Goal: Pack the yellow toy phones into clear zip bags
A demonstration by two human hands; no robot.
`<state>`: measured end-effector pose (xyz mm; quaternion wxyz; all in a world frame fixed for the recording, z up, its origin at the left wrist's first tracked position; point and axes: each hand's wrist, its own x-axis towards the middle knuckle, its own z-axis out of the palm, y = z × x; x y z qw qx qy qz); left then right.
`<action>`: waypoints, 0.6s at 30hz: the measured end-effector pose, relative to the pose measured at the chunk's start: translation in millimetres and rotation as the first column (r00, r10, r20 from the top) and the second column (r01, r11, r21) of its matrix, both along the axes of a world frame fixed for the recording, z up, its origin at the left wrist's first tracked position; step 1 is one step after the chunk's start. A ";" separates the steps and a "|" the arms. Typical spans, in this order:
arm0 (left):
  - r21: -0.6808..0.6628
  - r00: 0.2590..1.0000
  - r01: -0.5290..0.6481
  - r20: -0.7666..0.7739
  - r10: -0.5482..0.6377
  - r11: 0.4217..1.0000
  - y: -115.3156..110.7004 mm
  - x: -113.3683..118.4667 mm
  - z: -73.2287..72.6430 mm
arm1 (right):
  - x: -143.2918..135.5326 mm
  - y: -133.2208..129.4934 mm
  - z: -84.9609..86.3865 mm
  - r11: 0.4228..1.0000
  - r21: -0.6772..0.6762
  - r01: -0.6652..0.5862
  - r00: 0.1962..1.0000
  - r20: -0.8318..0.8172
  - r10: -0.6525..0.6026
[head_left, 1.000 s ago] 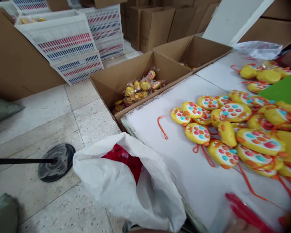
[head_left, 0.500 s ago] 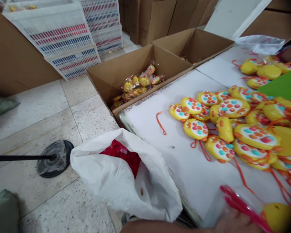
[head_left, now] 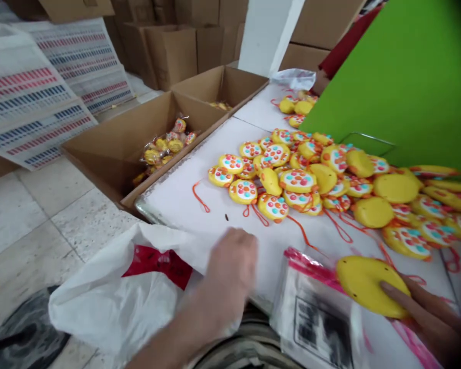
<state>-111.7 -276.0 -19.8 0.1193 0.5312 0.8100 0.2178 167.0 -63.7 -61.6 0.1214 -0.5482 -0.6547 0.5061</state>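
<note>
My right hand grips a yellow oval toy, its plain side towards me and its edge between thumb and fingers. Beneath the toy, clear plastic bags with pink top strips lie on the near table edge. My left hand is over the table edge, blurred, its fingers curled in; anything inside them is hidden. Beside that forearm a white sack gapes, with red material inside. Ahead is a heap of similar yellow toys with spotted white patches and orange cord loops.
Cardboard boxes holding bagged toys stand along the table's left side. Slatted plastic crates are stacked behind. A green panel rises at the right, with a red sleeve beyond it. A round black base stands on the floor.
The view has swung right. My left hand has come up from the bottom edge, away from the bags. My right hand has come into view with the yellow oval toy.
</note>
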 end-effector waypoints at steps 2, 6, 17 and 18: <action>-0.163 0.987 -0.079 -0.151 0.054 0.984 4.7 -37.0 -3.8 | 1.1 -0.7 -5.0 0.999 -0.001 0.043 0.999 0.003 -0.043; -0.380 0.940 0.109 -0.261 -0.220 0.918 25.9 -71.6 -30.6 | 3.4 -11.0 -0.5 1.000 -0.006 0.015 0.997 -0.077 -0.015; -0.411 0.950 0.067 -0.252 -0.185 0.909 36.7 -80.9 -52.8 | 34.0 -29.8 -2.2 0.991 -0.020 0.132 0.968 -0.215 -0.133; -0.389 0.958 0.042 -0.247 -0.148 0.920 35.6 -83.2 -53.4 | 35.7 -32.4 -2.2 0.990 -0.026 0.139 0.961 -0.239 -0.142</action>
